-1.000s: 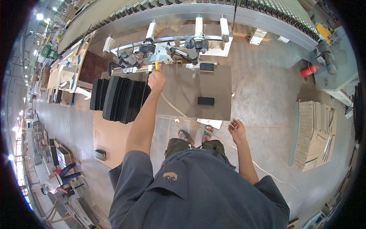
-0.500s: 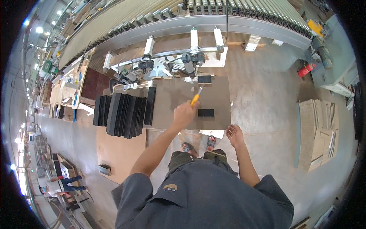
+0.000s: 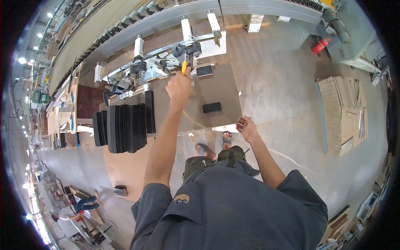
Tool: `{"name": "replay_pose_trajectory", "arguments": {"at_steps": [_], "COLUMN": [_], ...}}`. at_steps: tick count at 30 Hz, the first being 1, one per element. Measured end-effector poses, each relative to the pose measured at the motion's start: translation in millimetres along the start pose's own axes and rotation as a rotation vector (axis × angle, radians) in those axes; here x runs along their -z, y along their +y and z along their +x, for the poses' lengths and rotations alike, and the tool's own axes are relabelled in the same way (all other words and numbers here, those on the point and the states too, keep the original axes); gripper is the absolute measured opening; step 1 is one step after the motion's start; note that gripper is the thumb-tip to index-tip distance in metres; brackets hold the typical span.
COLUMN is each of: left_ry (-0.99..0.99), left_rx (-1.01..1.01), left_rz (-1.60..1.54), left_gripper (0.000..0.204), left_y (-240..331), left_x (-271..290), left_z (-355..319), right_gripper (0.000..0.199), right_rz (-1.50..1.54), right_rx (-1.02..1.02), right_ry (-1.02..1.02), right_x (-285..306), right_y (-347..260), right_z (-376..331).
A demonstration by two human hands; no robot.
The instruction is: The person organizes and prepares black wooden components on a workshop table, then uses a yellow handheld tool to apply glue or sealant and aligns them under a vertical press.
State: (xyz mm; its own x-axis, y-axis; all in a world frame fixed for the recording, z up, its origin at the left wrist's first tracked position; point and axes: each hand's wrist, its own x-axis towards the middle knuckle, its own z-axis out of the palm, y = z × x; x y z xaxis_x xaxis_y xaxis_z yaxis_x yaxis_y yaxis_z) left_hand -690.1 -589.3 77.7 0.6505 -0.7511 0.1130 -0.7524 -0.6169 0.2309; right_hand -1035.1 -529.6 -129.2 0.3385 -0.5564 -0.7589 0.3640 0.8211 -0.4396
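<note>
- Your left hand (image 3: 179, 88) is wrapped around a yellow tool (image 3: 184, 66), held over the far side of the brown table (image 3: 175, 100), near the machine (image 3: 191, 49).
- Your right hand (image 3: 248, 129) is loose, fingers half curled, beside the table's near right corner; you can't tell whether they touch.

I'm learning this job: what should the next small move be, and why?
Perhaps rest the right hand on the brown board to steady it: that hand looks empty by the near right corner, while the left hand holds the yellow tool near the far edge.
</note>
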Motion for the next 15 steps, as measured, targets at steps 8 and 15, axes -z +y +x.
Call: {"name": "replay_pose_trajectory", "arguments": {"at_steps": [8,15], "left_ry": [-0.314,-0.101], "left_rx": [-0.419,-0.206], "left_rz": [-0.050,-0.045], "left_gripper": [0.064,0.064], "left_y": [45.2,71.0], "left_x": [-38.7,-15.2], "left_z": [-96.6,-34.9], "right_gripper": [0.035,0.040], "right_rz": [0.150,0.177], "right_rx": [-0.053,0.022], "right_ry": [0.053,0.081], "right_x": [27.1,30.9], "right_y": [7.7,-20.4], "right_z": [6.6,6.7]}}
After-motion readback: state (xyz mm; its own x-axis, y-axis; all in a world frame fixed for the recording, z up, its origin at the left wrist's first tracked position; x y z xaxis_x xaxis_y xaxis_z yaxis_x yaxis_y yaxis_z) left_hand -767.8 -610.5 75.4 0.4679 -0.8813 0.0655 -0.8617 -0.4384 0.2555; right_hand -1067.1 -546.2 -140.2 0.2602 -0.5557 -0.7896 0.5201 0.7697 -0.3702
